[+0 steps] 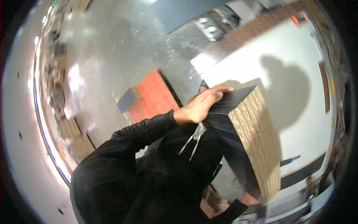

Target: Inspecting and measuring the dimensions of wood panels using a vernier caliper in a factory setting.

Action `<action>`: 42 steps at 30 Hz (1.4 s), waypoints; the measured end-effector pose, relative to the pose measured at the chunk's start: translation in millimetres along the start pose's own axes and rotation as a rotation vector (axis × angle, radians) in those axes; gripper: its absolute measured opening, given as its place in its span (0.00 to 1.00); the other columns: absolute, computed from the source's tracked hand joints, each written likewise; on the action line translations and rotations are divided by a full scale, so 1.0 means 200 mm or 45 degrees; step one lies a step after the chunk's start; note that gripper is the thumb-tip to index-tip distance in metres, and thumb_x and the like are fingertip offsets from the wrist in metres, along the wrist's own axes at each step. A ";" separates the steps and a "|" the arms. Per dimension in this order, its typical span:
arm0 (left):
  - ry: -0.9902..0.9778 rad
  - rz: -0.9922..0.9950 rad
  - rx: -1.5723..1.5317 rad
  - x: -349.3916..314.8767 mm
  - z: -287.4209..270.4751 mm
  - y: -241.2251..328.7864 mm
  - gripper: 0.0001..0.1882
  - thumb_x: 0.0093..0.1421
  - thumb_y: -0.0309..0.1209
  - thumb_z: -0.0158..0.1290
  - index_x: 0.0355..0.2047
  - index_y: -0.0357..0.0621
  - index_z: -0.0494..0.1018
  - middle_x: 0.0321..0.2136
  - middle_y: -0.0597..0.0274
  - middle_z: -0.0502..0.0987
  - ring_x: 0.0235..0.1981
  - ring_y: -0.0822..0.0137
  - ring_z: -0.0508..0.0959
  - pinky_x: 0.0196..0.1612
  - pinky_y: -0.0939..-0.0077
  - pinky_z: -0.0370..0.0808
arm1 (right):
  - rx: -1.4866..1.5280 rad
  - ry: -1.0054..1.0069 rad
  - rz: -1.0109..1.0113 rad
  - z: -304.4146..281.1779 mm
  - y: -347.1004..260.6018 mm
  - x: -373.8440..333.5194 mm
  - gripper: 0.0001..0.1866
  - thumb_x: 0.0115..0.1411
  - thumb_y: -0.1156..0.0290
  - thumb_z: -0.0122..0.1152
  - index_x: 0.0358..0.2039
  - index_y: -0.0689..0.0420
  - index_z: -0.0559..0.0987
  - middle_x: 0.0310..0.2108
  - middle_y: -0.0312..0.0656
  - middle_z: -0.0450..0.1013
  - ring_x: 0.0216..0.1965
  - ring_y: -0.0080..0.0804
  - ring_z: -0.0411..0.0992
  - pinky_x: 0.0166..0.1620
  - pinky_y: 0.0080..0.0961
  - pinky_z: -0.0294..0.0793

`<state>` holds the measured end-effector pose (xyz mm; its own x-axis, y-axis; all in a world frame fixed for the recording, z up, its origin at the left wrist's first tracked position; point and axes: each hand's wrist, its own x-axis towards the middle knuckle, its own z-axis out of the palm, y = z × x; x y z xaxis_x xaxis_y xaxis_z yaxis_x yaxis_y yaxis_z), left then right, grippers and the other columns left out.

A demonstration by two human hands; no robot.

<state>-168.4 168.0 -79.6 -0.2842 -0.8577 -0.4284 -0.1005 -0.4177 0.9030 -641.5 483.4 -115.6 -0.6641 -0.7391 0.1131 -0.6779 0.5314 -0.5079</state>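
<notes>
A stack of chipboard panels (257, 142) is held up against my body, with its pale, grainy cut edges showing and its outer faces black. Gripping its far end is my left hand (205, 103), thumb and fingers pressed along the dark side. At the near end, my right hand (249, 199) holds the lower corner; most of its fingers are hidden behind the boards. The stack is tilted, partly over a white worktable (238, 71), on which a shadow falls.
An orange-red board or platform (153, 98) lies on the grey concrete floor (112, 44) at left. Orange-handled tool (295, 21) and a dark tool with a blue part (290, 161) rest on the worktable. Dark strips run along its right side. Cardboard boxes (80, 145) line the far left.
</notes>
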 end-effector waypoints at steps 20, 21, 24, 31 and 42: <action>1.664 -0.427 -1.700 -2.81 -0.16 -1.25 0.34 0.73 0.52 0.30 0.55 0.36 0.74 0.50 0.48 0.80 0.50 0.57 0.80 0.58 0.59 0.74 | 0.512 -2.076 0.233 0.42 -2.13 -0.62 0.44 0.69 0.34 0.55 0.70 0.58 0.68 0.68 0.46 0.68 0.66 0.42 0.67 0.69 0.38 0.64; 1.754 -0.424 -1.683 -2.89 -0.16 -1.22 0.34 0.73 0.52 0.31 0.56 0.37 0.74 0.51 0.47 0.80 0.50 0.56 0.80 0.58 0.58 0.75 | 0.497 -2.089 0.188 0.44 -2.21 -0.73 0.44 0.69 0.34 0.55 0.70 0.58 0.68 0.68 0.46 0.68 0.66 0.42 0.67 0.69 0.38 0.64; 1.809 -0.357 -1.848 -3.14 -0.16 -1.31 0.34 0.73 0.52 0.30 0.58 0.37 0.72 0.52 0.46 0.79 0.52 0.55 0.80 0.59 0.57 0.75 | 0.359 -2.168 0.037 0.47 -2.45 -1.07 0.43 0.67 0.34 0.58 0.70 0.54 0.67 0.66 0.44 0.69 0.65 0.40 0.68 0.66 0.37 0.66; 2.001 -0.318 -1.972 -3.59 -0.37 -1.39 0.39 0.74 0.57 0.26 0.60 0.36 0.70 0.56 0.41 0.77 0.55 0.49 0.79 0.62 0.52 0.74 | 0.347 -2.429 -0.062 0.64 -2.87 -1.75 0.41 0.68 0.36 0.57 0.68 0.56 0.69 0.64 0.45 0.70 0.63 0.40 0.68 0.65 0.37 0.68; 2.203 -0.494 -2.001 -4.07 -1.18 -1.64 0.39 0.74 0.58 0.27 0.65 0.39 0.69 0.61 0.45 0.75 0.60 0.50 0.76 0.65 0.54 0.71 | 0.204 -2.435 0.038 1.20 -3.33 -2.64 0.41 0.69 0.36 0.56 0.68 0.59 0.69 0.64 0.45 0.70 0.62 0.38 0.70 0.65 0.35 0.67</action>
<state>320.0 932.5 -33.9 0.3919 0.2651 -0.8810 0.8207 0.3321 0.4650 236.9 420.6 -41.9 0.5819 -0.1945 -0.7897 -0.5696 0.5956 -0.5665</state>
